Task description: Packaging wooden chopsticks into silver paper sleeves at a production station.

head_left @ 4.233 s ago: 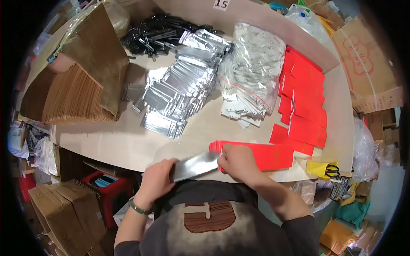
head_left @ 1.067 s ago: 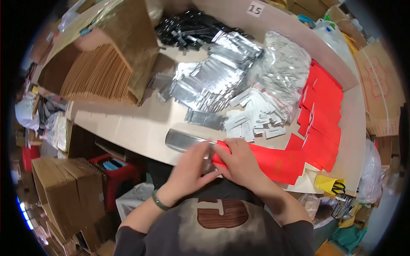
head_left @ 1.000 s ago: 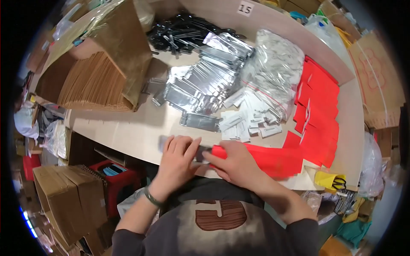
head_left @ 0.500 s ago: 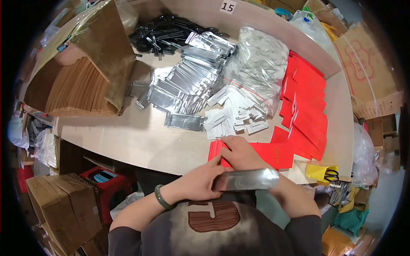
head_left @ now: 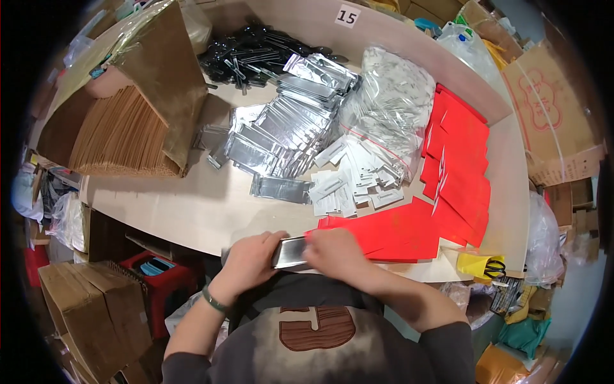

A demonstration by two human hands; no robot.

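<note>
"Firstly, what is the largest item on record?"

"The pale table (head_left: 153,208), with a raised wall along its back and right sides."

"And standing on it?"

"At left, an open cardboard box (head_left: 182,89), packed with a row of thin brown sheets (head_left: 121,141). At right, red envelopes (head_left: 464,153) lie overlapping. Beside them is a clear bag (head_left: 396,89) filled with white packets. Mid-table, silver packets (head_left: 288,128) are heaped in slanting rows; behind them, a pile of black items (head_left: 252,54)."

"Anything smaller?"

"A front stack of red envelopes (head_left: 396,233) lies near the table edge, next to the right hand (head_left: 337,253). Loose white packets (head_left: 361,173) lie at the bag's mouth."

"State of the grip?"

"The left hand (head_left: 249,259) is closed over a silver strip (head_left: 291,252), fingers bent, thumb side toward the right hand. The right hand is curled at the strip's right end; its fingertips are hidden, so I cannot tell what they pinch."

"Position of that strip?"

"Between the two hands, at the front edge, before the person's waist."

"Smallest item?"

"Scissors (head_left: 495,267), black-handled, in a yellow holder (head_left: 472,264) at the front right corner."
</note>
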